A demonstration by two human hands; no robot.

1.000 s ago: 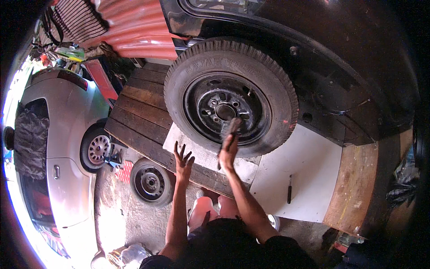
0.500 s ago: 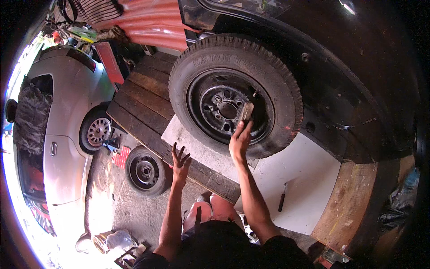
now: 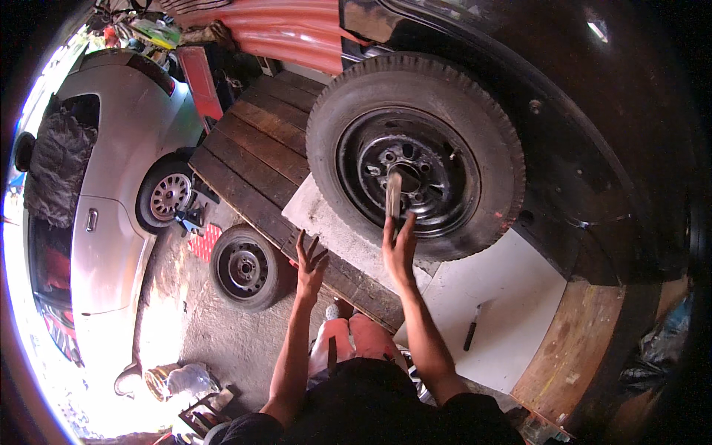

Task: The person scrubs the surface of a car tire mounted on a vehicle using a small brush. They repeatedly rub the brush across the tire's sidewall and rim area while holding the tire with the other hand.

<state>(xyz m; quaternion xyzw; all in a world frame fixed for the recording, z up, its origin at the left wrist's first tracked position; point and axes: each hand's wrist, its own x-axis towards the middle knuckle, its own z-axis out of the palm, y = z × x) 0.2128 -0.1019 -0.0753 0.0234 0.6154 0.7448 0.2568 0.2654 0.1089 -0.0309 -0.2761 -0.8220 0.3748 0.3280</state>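
A large treaded tire on a black steel wheel leans against a dark vehicle body. In front of its hub, my right hand holds a flat, light-brown, elongated piece; motion blurs it, and I cannot tell its exact kind. The piece overlaps the hub's centre hole from this angle; whether it touches the metal does not show. My left hand is raised below and left of the tire, fingers spread, with nothing in it. Under the tire lies a pale speckled slab.
The slab rests on a dark plank platform. A white board bears a black-handled tool. A smaller tire on a wheel stands on the floor at left, near a silver car. Clutter lies at the lower left.
The view has shifted, moving the scene rightward. My right hand has brought the light-brown piece from the wheel's right side leftward to the hub, turning it more upright. My left hand remains open.
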